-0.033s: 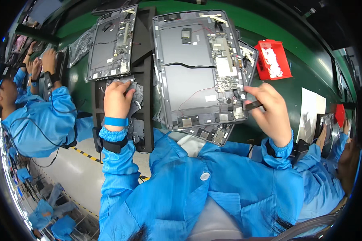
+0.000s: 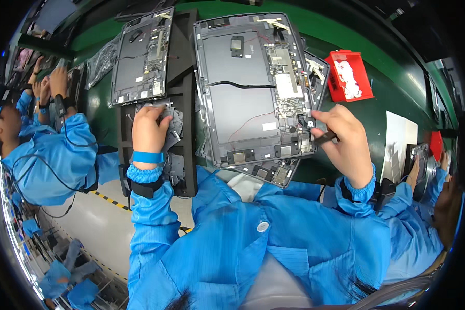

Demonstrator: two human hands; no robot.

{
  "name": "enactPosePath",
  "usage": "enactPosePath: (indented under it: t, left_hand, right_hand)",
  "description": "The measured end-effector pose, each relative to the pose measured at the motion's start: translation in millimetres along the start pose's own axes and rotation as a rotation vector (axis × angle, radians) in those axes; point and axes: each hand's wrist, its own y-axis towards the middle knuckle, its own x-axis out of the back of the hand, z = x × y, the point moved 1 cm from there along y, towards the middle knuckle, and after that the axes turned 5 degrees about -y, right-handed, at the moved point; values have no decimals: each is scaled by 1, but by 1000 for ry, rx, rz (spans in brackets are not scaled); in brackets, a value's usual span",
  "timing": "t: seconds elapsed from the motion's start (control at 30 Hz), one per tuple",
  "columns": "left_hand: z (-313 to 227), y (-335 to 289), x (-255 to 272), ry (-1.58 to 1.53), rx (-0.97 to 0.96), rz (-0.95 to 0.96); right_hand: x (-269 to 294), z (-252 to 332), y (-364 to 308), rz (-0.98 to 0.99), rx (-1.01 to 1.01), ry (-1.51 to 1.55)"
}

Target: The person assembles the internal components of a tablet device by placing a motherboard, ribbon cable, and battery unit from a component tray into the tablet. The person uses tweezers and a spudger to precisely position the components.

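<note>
A large grey laptop shell (image 2: 232,111) lies before me, its circuit board (image 2: 289,106) and thin cables exposed along the right part. My right hand (image 2: 343,137) is at its lower right edge, closed around a short black tool (image 2: 325,138). The index fingertip rests by the shell's rim. My left hand (image 2: 150,129) reaches into a black foam tray (image 2: 190,150) among thin grey metal pieces (image 2: 176,126). Its fingers and thumb are bent together; what they pinch, if anything, is hidden.
Another opened shell (image 2: 139,62) lies across the tray's far part. More shells (image 2: 281,173) are stacked under the large one. A red bin (image 2: 364,77) holds white bits. White sheets (image 2: 398,139) lie at right. Co-workers in blue (image 2: 51,155) sit on both sides.
The view has shifted very slightly. My right fingers and the black tool have shifted a little at the shell's edge; the left hand stays in the tray.
</note>
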Motion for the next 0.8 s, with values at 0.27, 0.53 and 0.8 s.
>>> enactPosePath:
  t: [0.27,0.53,0.8]
  left_hand:
    - [11,6,10,-425,357,101]
    - [-32,-18,70,-959,412,-13]
    - [-82,-12,115,-1187,213,-176]
  right_hand:
    - [-9,4,7,-48,67,-120]
    - [-7,-6,8,58,143,-212]
    - [-14,-2,9,84,182,-439]
